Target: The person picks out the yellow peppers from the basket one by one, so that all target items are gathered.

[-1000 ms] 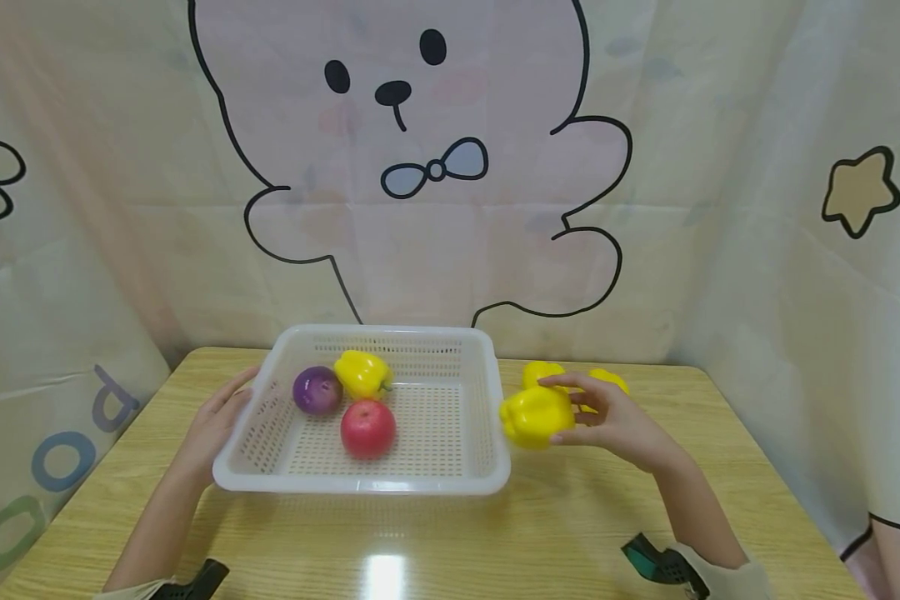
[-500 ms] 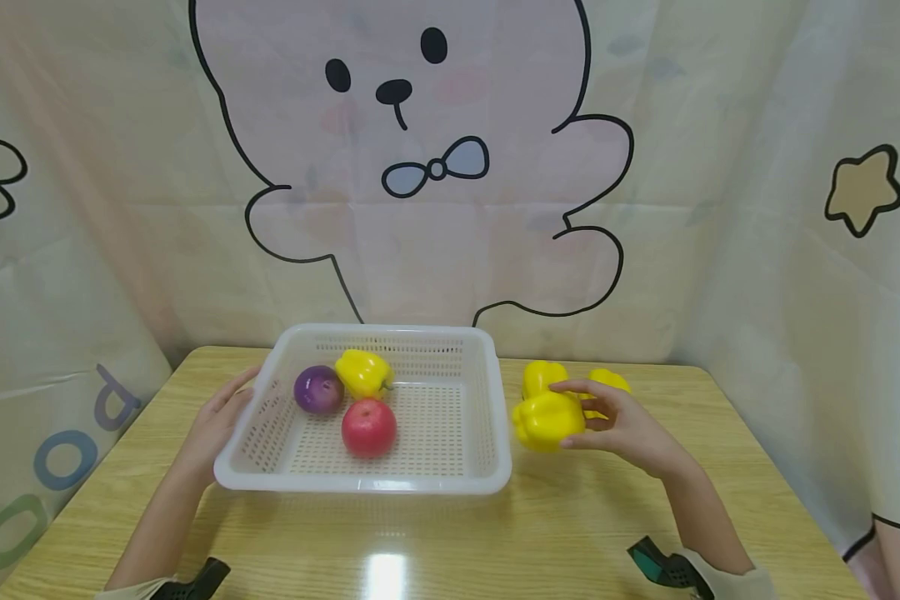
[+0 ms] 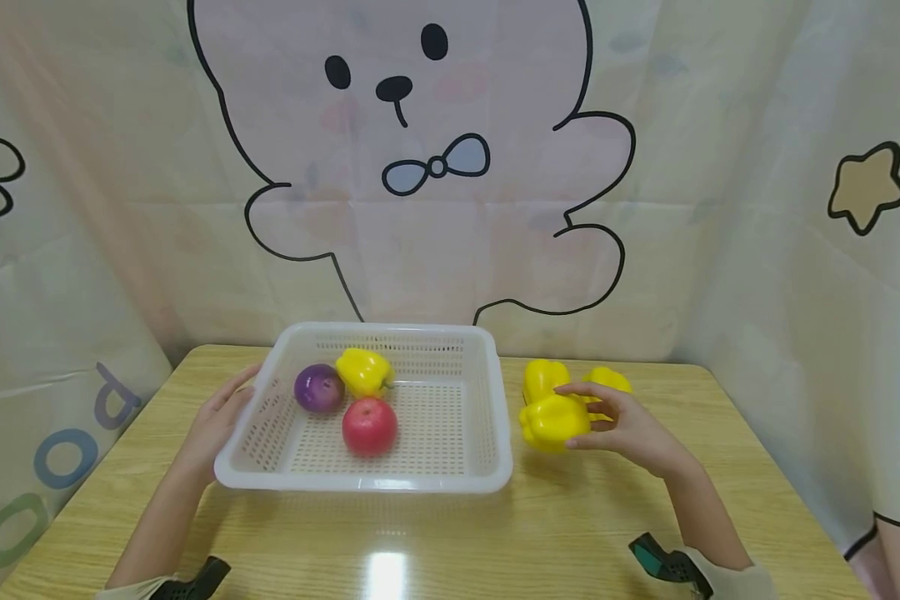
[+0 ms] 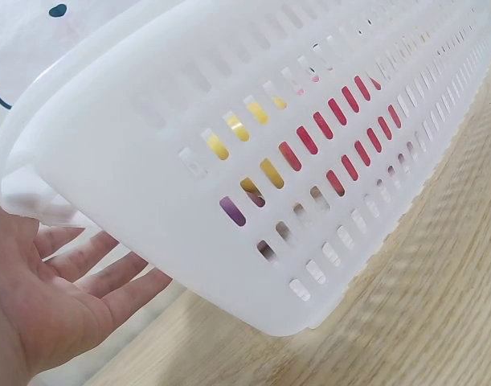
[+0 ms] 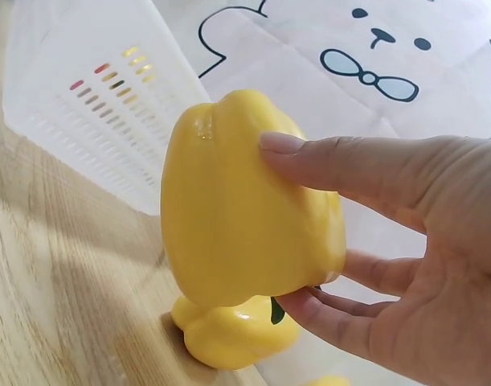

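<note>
My right hand (image 3: 621,425) holds a yellow bell pepper (image 3: 553,423) between thumb and fingers, just right of the white basket (image 3: 360,483). In the right wrist view the thumb presses one side of this pepper (image 5: 237,193), and its green stem shows below, by the fingers. My left hand (image 3: 217,423) is at the basket's left end. In the left wrist view the fingers (image 4: 120,277) reach out, little bent, along the basket's end wall, below the rim. Inside the basket lie a purple onion-like ball (image 3: 319,388), a yellow bell pepper (image 3: 364,372) and a red apple (image 3: 370,427).
Two more yellow bell peppers, one behind the held one (image 3: 543,379) and one partly covered by my right hand (image 3: 607,379), are on the wooden table (image 3: 450,533). A curtain (image 3: 420,250) printed with a bear hangs behind the table's far edge.
My right hand has moved the held bell pepper a little to the right, away from the basket's right rim. The left hand and the basket have stayed put.
</note>
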Demonstrator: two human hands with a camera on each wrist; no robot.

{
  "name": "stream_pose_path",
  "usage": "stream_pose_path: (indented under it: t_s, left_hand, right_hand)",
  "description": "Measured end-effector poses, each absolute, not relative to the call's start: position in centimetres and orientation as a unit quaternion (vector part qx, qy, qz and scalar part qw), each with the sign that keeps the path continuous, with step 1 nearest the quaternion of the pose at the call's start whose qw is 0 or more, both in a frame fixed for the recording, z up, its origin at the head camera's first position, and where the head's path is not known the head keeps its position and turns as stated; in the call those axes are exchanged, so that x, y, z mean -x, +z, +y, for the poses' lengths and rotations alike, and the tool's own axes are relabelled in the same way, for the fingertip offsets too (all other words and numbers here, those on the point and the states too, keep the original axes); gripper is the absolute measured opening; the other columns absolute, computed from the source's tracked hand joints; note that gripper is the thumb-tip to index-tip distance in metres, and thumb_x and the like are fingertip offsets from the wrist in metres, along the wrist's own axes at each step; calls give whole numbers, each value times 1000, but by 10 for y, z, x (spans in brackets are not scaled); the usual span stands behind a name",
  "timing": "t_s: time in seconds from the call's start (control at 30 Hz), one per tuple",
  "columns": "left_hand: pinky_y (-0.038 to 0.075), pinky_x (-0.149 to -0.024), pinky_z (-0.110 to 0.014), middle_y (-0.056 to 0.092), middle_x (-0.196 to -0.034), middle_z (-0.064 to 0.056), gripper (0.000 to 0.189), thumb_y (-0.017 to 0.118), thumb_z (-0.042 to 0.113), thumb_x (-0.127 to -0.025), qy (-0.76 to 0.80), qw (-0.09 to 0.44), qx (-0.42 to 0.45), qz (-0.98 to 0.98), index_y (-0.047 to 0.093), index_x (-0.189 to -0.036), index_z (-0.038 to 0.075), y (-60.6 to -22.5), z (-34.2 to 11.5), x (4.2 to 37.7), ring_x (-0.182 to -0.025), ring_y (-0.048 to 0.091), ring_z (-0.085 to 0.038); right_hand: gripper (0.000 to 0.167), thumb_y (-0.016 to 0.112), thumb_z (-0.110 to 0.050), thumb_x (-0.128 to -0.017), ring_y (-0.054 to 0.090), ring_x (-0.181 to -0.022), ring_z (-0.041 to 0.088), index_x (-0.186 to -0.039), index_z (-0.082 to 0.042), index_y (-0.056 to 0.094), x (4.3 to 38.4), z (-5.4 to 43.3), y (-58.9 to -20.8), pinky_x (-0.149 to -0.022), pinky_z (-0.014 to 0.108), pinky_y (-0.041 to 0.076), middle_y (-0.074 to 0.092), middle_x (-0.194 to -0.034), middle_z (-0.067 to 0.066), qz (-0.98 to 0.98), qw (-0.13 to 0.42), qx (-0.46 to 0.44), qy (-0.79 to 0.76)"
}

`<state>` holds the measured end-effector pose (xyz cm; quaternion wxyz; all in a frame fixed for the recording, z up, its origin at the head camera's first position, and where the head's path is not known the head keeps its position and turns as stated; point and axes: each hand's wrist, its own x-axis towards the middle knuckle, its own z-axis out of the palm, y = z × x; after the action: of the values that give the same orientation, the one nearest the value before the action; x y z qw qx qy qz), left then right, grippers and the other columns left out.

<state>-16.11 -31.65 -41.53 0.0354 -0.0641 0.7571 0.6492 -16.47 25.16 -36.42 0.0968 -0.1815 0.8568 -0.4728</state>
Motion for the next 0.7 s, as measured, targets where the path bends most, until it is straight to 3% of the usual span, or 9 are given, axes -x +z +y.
stream_pose_path:
  t_s: [0.1, 0.27, 0.47, 0.6, 0.7]
  left_hand:
    - [60, -80, -28, 63, -109, 23, 61, 40, 43, -115, 650, 35, 64, 756, 24, -169, 21, -416, -317, 161, -96, 69, -1]
    - [60, -79, -28, 64, -107, 24, 59, 40, 42, -115, 655, 34, 60, 752, 26, -169, 22, -416, -318, 162, -95, 69, -2]
    - [60, -79, -27, 64, -106, 24, 59, 40, 43, -115, 648, 32, 61, 758, 27, -169, 24, -415, -317, 162, -95, 69, -2]
    - [60, -78, -28, 65, -105, 24, 59, 41, 43, -115, 647, 30, 61, 760, 28, -168, 24, -415, -316, 161, -94, 69, -2]
    - [60, -78, -27, 65, -105, 24, 59, 40, 42, -115, 645, 27, 59, 762, 27, -169, 22, -415, -317, 162, -93, 69, -2]
  right_hand:
    - [60, 86, -17, -90, 54, -129, 42, -143, -4, 61, 167, 252, -368, -106, 61, 48, 46, -154, 26, 862, 93, 185, -464]
    - [60, 88, -15, -87, 57, -122, 38, -141, -4, 63, 169, 253, -373, -101, 51, 52, 47, -151, 26, 863, 99, 188, -457]
    - [61, 90, -16, -85, 56, -120, 38, -139, -5, 64, 171, 255, -378, -97, 51, 53, 50, -149, 26, 867, 115, 196, -444]
    - [59, 90, -14, -85, 56, -114, 34, -138, -4, 65, 174, 256, -383, -90, 39, 55, 56, -144, 24, 860, 121, 209, -449]
    - [59, 90, -13, -84, 53, -114, 33, -137, -3, 65, 177, 257, -386, -88, 37, 53, 58, -142, 22, 860, 125, 216, -445]
